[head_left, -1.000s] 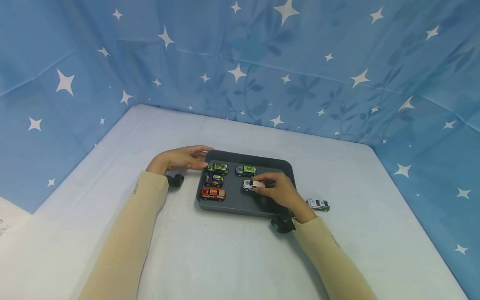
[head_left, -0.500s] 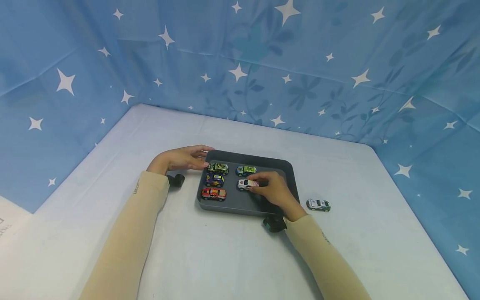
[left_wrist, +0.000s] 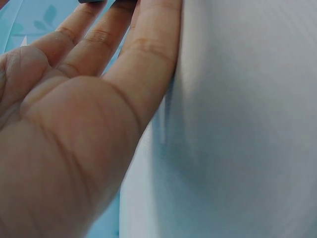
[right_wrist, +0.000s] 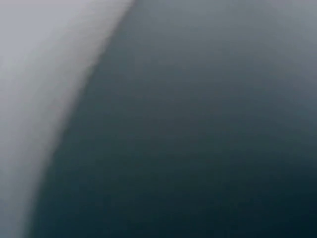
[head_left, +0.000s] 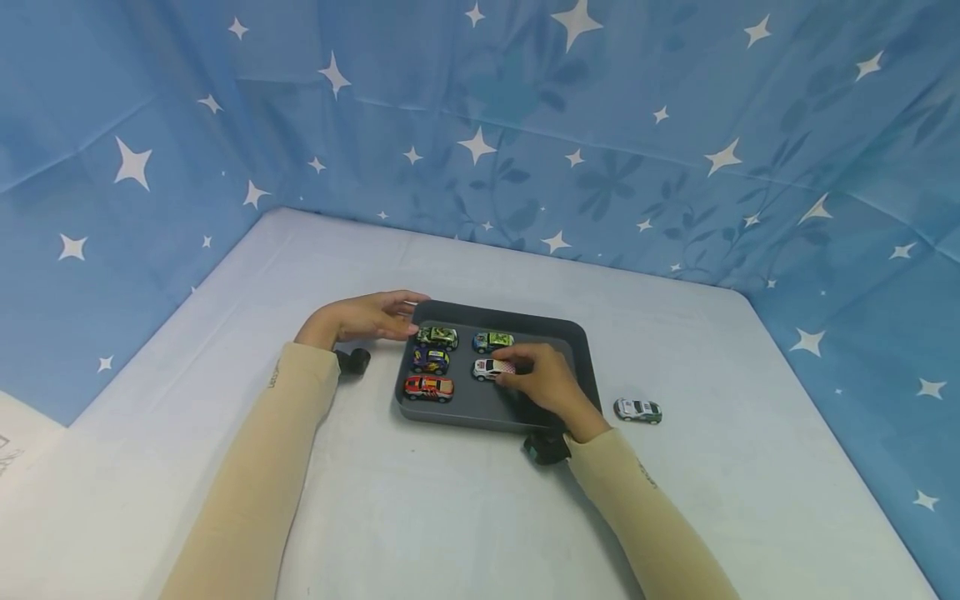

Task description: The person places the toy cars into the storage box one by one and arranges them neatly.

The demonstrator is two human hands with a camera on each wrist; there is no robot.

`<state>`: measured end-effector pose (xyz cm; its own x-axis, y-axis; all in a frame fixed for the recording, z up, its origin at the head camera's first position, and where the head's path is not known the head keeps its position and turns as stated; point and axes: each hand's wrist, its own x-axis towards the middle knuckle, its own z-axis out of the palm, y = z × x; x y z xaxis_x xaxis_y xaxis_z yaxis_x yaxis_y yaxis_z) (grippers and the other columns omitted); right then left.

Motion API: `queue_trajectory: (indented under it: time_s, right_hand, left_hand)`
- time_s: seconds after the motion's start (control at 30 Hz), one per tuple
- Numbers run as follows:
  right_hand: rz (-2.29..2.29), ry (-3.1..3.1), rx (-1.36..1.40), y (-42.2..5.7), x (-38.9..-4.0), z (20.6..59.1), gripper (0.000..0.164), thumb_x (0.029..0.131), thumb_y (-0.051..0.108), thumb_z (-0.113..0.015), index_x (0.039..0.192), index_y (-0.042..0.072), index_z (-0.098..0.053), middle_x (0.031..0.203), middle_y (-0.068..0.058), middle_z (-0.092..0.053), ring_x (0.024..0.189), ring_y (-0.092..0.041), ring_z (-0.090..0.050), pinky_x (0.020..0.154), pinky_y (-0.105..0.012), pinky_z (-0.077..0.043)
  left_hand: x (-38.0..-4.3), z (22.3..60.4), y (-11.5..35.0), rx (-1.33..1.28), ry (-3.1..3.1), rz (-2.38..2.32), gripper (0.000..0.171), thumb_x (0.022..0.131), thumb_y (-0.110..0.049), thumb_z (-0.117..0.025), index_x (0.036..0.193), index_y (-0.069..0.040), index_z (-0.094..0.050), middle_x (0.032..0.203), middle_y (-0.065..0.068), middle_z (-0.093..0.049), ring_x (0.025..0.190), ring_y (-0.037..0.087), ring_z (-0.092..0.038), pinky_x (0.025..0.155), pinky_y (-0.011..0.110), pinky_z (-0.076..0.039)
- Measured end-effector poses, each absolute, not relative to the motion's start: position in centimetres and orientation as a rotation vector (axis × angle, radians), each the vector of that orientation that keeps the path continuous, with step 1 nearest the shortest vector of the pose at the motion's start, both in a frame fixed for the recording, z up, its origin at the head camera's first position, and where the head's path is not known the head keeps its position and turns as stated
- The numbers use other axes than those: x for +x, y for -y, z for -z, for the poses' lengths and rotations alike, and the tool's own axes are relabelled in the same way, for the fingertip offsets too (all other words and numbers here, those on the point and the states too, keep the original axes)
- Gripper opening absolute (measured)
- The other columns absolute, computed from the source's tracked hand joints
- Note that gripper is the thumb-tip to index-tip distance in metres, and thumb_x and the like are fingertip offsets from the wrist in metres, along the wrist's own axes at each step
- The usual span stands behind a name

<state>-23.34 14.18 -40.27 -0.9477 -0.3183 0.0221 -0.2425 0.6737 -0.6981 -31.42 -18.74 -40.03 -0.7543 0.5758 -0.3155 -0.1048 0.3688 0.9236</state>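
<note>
In the head view, a dark grey tray (head_left: 465, 414) lies on the white table. My right hand (head_left: 551, 379) reaches over its right side and pinches a white toy car (head_left: 486, 369) between thumb and fingers. At the tray's upper left corner, my left hand (head_left: 367, 317) touches the rim with fairly straight fingers. The left wrist view shows that hand's palm and fingers (left_wrist: 148, 54) close up. Along the left of the tray stand a camouflage toy car (head_left: 438, 337), a purple one (head_left: 431, 361) and a red one (head_left: 428, 388). Dark blur from the tray fills the right wrist view.
A blue-green toy car (head_left: 492, 342) stands in the tray just behind the white one. Outside, right of the tray, a silver-and-green toy car (head_left: 638, 411) sits on the table (head_left: 420, 517). A blue star-patterned curtain (head_left: 420, 100) hangs behind the table.
My right hand has slid the white toy car a little to the left inside the tray, stopping in front of the blue-green one. The left hand has stayed in place.
</note>
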Motion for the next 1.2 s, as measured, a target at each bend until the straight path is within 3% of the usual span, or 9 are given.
queue_trajectory:
  time_s: [0.33,0.57,0.97,1.2]
  right_hand:
    - [1.231,-2.706,-0.502,-15.8,-22.8,39.6,0.033,0.095,0.006,-0.082,0.127,0.003,-0.078,0.136,-0.018,-0.072,0.118,-0.038,-0.067,0.099,-0.057,-0.055]
    - [1.238,-2.627,-0.531,-17.1,-22.4,39.0,0.035,0.098,0.009,-0.080,0.133,0.006,-0.077,0.143,-0.018,-0.068,0.124,-0.040,-0.066,0.101,-0.060,-0.056]
    - [1.356,-2.361,-0.635,-19.8,-22.1,37.9,0.041,0.099,0.007,-0.078,0.139,-0.003,-0.070,0.140,-0.020,-0.068,0.116,-0.028,-0.067,0.095,-0.035,-0.059]
    - [1.459,-2.267,-0.627,-21.8,-21.5,37.0,0.044,0.100,0.006,-0.076,0.140,-0.007,-0.067,0.141,-0.024,-0.066,0.124,-0.036,-0.066,0.099,-0.032,-0.059]
  left_hand:
    - [-31.5,40.0,18.6,0.424,-2.027,-1.409,0.077,0.108,-0.008,-0.066,0.173,-0.007,-0.023,0.176,0.028,-0.015,0.155,0.043,-0.040,0.126,0.054,-0.035]
    - [-31.3,39.8,18.5,0.439,-2.043,-1.387,0.078,0.109,-0.009,-0.065,0.173,-0.006,-0.021,0.176,0.029,-0.014,0.155,0.044,-0.039,0.127,0.056,-0.034]
    - [-31.3,40.0,18.7,0.436,-2.046,-1.389,0.078,0.109,-0.010,-0.065,0.173,-0.007,-0.021,0.176,0.029,-0.014,0.155,0.044,-0.038,0.127,0.055,-0.034]
    - [-31.3,40.2,18.8,0.435,-2.037,-1.398,0.078,0.109,-0.009,-0.065,0.173,-0.007,-0.020,0.177,0.029,-0.012,0.155,0.045,-0.038,0.127,0.055,-0.034]
